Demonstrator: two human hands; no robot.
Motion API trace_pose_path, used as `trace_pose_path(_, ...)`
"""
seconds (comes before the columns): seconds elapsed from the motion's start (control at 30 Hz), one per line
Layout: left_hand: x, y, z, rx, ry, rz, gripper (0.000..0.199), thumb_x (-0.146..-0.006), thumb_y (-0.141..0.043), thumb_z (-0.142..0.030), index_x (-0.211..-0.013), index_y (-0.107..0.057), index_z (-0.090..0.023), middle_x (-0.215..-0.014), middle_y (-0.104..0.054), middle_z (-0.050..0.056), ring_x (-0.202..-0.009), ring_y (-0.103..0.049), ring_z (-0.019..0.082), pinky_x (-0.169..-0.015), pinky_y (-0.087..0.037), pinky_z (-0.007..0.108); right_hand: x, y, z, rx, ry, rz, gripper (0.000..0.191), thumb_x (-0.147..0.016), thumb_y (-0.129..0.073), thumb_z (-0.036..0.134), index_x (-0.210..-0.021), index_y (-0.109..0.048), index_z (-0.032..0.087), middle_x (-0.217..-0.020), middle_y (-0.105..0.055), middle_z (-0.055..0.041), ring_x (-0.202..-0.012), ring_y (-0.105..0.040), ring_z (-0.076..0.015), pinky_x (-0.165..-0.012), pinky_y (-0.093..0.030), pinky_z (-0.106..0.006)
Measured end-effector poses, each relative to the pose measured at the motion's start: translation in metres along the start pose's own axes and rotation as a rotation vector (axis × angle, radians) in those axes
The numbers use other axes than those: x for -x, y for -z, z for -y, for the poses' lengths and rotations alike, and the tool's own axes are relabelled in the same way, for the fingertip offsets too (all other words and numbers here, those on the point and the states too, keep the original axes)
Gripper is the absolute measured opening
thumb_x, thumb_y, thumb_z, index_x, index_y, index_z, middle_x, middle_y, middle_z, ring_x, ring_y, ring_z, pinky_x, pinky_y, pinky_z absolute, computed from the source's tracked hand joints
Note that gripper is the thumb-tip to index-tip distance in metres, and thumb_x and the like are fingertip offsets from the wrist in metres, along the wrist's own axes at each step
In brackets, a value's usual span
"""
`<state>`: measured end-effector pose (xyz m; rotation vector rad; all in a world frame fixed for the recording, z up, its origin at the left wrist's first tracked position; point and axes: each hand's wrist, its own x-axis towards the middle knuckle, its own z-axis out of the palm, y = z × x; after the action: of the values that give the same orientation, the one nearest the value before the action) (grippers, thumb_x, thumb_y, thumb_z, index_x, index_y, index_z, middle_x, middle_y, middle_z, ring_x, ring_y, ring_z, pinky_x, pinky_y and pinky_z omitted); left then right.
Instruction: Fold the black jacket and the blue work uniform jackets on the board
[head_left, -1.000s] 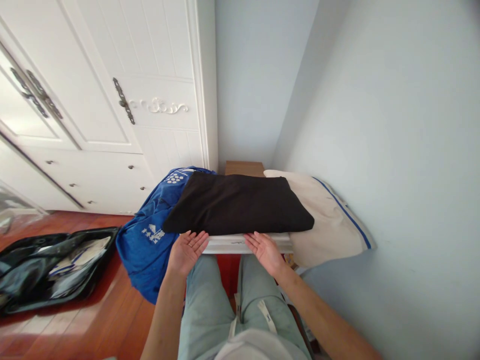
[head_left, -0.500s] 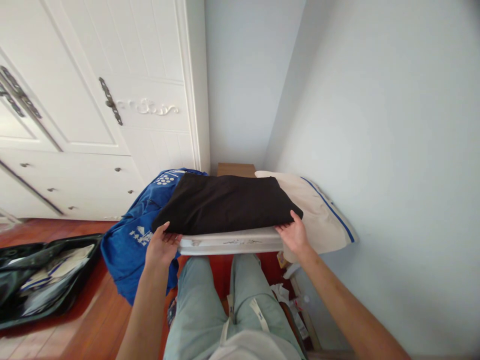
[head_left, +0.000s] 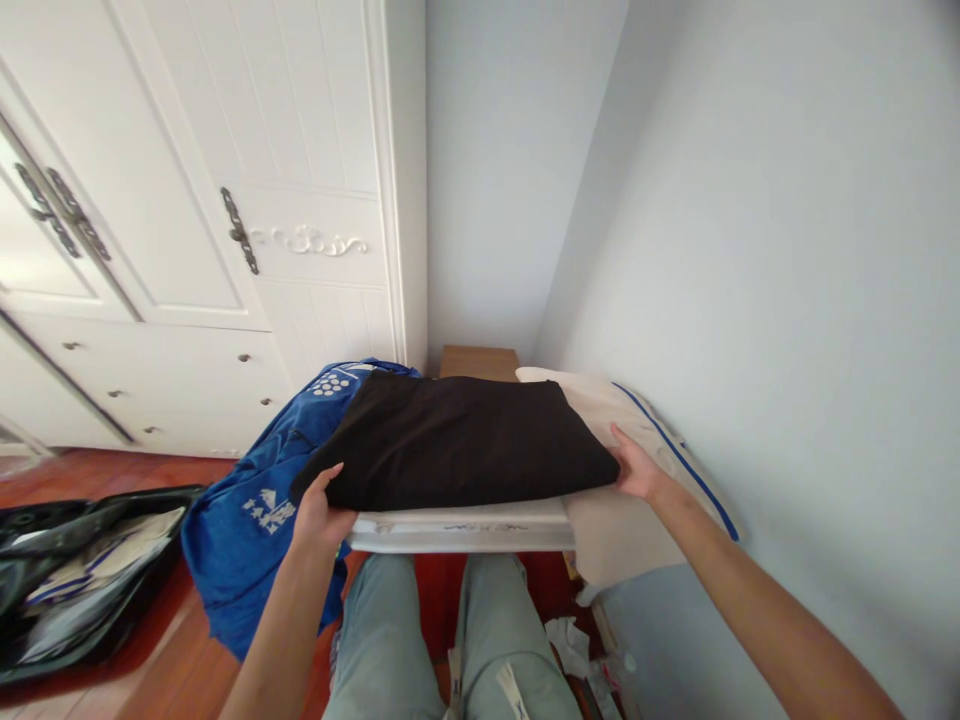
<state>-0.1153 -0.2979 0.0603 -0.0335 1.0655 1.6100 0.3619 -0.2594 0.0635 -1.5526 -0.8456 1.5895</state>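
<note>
Beyond the trouser legs, the near corners of a black cloth were held on top of a white table. The left corner was pinched by the nearly closed left hand; the right was met by the right hand, its thumb raised, its fingers partly hidden, their closure unclear. The cloth appeared mostly spread, shallow creases left, neither corner released, between blue fabric and cream fabric. Behind stood a brown box.

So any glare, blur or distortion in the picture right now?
Head view: bright sheen on the wooden floor at lower left; the open suitcase looks soft and stretched near the edge. Same head view: the black cloth is so dark that only faint creases show.
</note>
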Motion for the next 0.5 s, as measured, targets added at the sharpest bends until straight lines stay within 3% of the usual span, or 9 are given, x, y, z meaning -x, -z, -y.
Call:
trace_pose_path(0.07,-0.006,0.000,-0.001,0.006,0.010,-0.038,0.017,-0.082,-0.056,-0.010,-0.092,-0.066,-0.019,-0.091,-0.071,0.004,-0.088,-0.069,0.018,-0.083,-0.059,0.031,-0.014,-0.005,0.019,-0.020,-0.083,0.123,0.082,-0.092,-0.013,0.072,-0.093,-0.069,0.011,-0.097,-0.072,-0.0199,-0.096,-0.069,-0.0281,-0.090,-0.051,-0.042)
trace_pose_path(0.17,-0.011,0.002,-0.002,0.044,0.021,-0.072,0.014,-0.085,-0.055,-0.012,-0.092,-0.067,-0.016,-0.089,-0.072,0.006,-0.088,-0.069,0.020,-0.088,-0.058,0.037,-0.034,-0.024,0.042,-0.079,-0.142,0.235,0.076,-0.097,-0.018,0.065,-0.101,-0.070,0.010,-0.097,-0.074,-0.0171,-0.094,-0.070,-0.0239,-0.093,-0.049,-0.036)
trace_pose_path(0.3,-0.009,0.002,0.002,0.097,-0.048,-0.008,0.017,-0.085,-0.057,-0.015,-0.097,-0.069,-0.014,-0.095,-0.074,0.008,-0.091,-0.070,0.023,-0.092,-0.057,0.042,-0.052,-0.050,0.063,-0.095,-0.142,0.265,0.071,-0.098,-0.028,0.062,-0.103,-0.068,0.003,-0.094,-0.074,-0.0163,-0.092,-0.070,-0.0191,-0.088,-0.048,-0.030)
trace_pose_path(0.43,-0.004,0.001,0.014,0.147,-0.146,0.085,0.023,-0.086,-0.056,-0.013,-0.103,-0.071,-0.015,-0.103,-0.074,0.008,-0.097,-0.070,0.023,-0.095,-0.056,0.040,-0.058,-0.064,0.074,-0.080,-0.155,0.281,0.078,-0.094,-0.032,0.066,-0.090,-0.068,-0.003,-0.086,-0.072,-0.0172,-0.084,-0.069,-0.0175,-0.078,-0.048,-0.029)
trace_pose_path(0.5,-0.004,0.000,0.019,0.141,-0.138,0.079,0.024,-0.086,-0.056,-0.012,-0.105,-0.072,-0.015,-0.103,-0.075,0.008,-0.097,-0.070,0.022,-0.095,-0.056,0.039,-0.059,-0.068,0.076,0.013,-0.205,0.254,0.072,-0.093,-0.038,0.062,-0.086,-0.068,-0.003,-0.082,-0.072,-0.0171,-0.080,-0.069,-0.0190,-0.076,-0.048,-0.031)
